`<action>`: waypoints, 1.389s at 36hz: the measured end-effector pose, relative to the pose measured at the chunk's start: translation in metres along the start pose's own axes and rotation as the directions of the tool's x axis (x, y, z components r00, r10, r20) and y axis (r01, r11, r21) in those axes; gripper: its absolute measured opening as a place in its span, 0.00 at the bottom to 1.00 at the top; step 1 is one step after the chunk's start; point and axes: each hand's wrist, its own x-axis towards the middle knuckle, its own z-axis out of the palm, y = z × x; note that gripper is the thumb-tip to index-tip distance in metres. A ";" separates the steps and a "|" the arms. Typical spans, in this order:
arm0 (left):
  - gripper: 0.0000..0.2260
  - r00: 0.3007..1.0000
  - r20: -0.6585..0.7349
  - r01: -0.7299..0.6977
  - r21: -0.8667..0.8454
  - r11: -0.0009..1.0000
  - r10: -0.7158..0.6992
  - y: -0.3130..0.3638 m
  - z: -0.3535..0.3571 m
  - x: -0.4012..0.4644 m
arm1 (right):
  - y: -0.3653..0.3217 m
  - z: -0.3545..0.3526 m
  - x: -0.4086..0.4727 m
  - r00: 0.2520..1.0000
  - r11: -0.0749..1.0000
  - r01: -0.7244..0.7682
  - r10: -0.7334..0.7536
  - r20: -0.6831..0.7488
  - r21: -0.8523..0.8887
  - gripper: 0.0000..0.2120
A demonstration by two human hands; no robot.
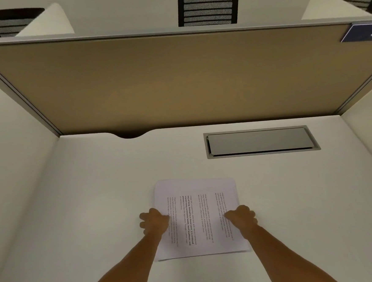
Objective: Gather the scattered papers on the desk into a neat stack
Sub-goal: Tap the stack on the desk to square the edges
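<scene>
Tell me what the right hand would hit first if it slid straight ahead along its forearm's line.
Probably bare desk, then the tan back partition; the right hand seems to aim left of the grey cable hatch.

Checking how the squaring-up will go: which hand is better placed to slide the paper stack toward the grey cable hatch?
Probably the right hand. It rests on the stack at its right edge, the side nearer the cable hatch; the left hand is at the far edge.
</scene>
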 end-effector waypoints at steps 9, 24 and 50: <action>0.25 0.999 -0.026 -0.033 -0.079 0.996 0.031 0.008 0.004 -0.008 | -0.009 0.007 0.005 1.000 1.000 0.016 -0.016 -0.018 -0.020 0.16; 0.11 0.970 0.121 -0.121 -0.506 0.854 0.209 -0.019 -0.005 0.003 | 0.013 -0.001 0.017 0.986 0.945 0.150 -0.166 0.033 0.290 0.10; 0.12 0.857 -0.123 -0.444 -0.669 0.596 0.500 -0.052 -0.029 -0.073 | 0.081 -0.028 -0.043 0.843 0.688 0.514 -0.515 -0.154 0.513 0.11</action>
